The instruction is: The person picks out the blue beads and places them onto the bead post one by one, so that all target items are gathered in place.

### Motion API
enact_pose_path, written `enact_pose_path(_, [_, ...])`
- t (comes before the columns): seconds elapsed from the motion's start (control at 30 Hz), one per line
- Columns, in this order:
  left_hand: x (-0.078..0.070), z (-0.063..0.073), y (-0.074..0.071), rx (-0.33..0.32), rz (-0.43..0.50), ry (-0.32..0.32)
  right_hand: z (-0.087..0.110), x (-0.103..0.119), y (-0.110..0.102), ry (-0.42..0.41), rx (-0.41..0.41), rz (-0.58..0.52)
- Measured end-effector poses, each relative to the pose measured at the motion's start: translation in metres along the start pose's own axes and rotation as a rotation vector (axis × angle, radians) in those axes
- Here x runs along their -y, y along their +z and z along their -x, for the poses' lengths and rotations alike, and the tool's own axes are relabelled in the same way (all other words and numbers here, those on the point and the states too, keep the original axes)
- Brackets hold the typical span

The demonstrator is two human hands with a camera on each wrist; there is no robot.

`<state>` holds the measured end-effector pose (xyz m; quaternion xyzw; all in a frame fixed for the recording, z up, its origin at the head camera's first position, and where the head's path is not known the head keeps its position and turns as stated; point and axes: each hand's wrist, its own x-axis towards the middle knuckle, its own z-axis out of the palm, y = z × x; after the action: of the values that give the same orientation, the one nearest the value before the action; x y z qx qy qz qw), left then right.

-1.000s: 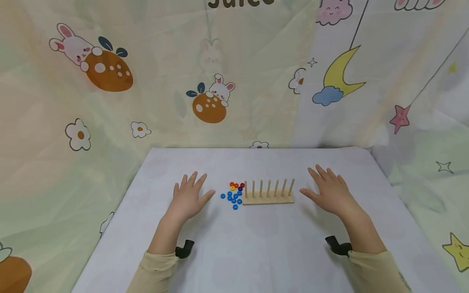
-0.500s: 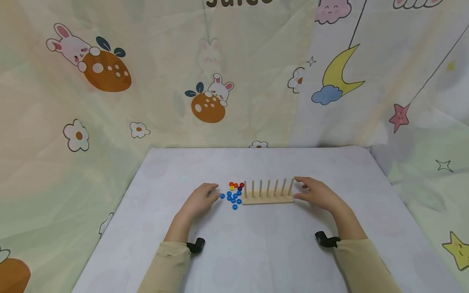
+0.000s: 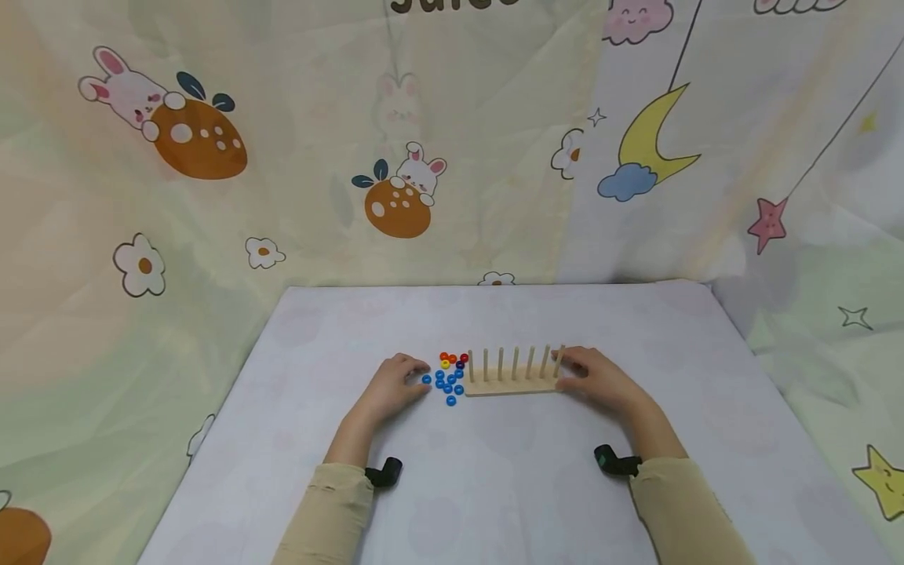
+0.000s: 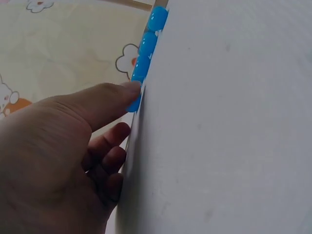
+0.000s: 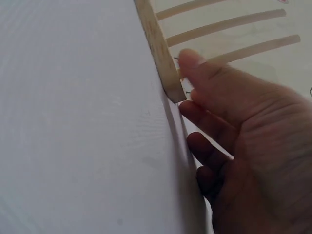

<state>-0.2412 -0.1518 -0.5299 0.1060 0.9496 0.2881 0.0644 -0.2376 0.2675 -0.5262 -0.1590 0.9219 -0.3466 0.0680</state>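
Observation:
A pale wooden peg board (image 3: 515, 386) with a row of several upright pegs stands mid-table. My right hand (image 3: 600, 380) holds its right end, thumb at the front corner and fingers behind the last peg. In the right wrist view, the thumb (image 5: 195, 63) overlaps the end peg and a fingertip meets the base's corner. Left of the board lies a loose group of blue beads (image 3: 448, 388). My left hand (image 3: 388, 386) is beside the outermost blue bead (image 3: 427, 379), which sits between the parted thumb and index finger. In the left wrist view, the thumb (image 4: 109, 100) overlaps a blue bead.
Behind the blue beads are red and orange beads (image 3: 453, 359), a yellow bead (image 3: 445, 364) and a dark blue bead (image 3: 460, 365), close to the board's left end. A white cloth covers the table (image 3: 494, 486). A printed curtain (image 3: 304, 157) hangs at the far edge.
Both hands have moved inward from spread-out positions, their fingers bending. The left has come to the blue beads, the right to the board's right end. Beads and board keep their arrangement.

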Motion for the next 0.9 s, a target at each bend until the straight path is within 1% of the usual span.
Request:
enact_pose_path(0.13, [0.0011,0.0001,0.0033,-0.026,0.004,0.010,0.0020,-0.0037,0.0049,-0.064,-0.023,0.023])
enact_pose_path(0.23, [0.0004,0.0005,0.0044,-0.040,0.006,0.002,0.0038,-0.0051,0.0067,-0.120,-0.036,0.058])
enact_pose_path(0.33, [-0.0001,0.0003,0.0049,-0.051,0.008,-0.001,0.0054,-0.0059,0.0080,-0.152,-0.049,0.092])
enact_pose_path(0.5, [0.0001,-0.0007,0.0044,-0.060,0.005,0.004,0.0056,-0.0066,0.0090,-0.158,-0.052,0.119])
enact_pose_path(0.63, [0.0005,-0.0013,0.0031,-0.060,0.033,0.004,0.0056,-0.0069,0.0081,-0.141,-0.055,0.113])
enact_pose_path(0.73, [0.0002,-0.0017,0.0018,-0.064,0.064,-0.008,0.0054,-0.0069,0.0068,-0.137,-0.057,0.100])
enact_pose_path(0.9, [-0.0014,-0.0014,-0.0014,-0.077,0.096,-0.048,0.0053,-0.0070,0.0048,-0.129,-0.047,0.080])
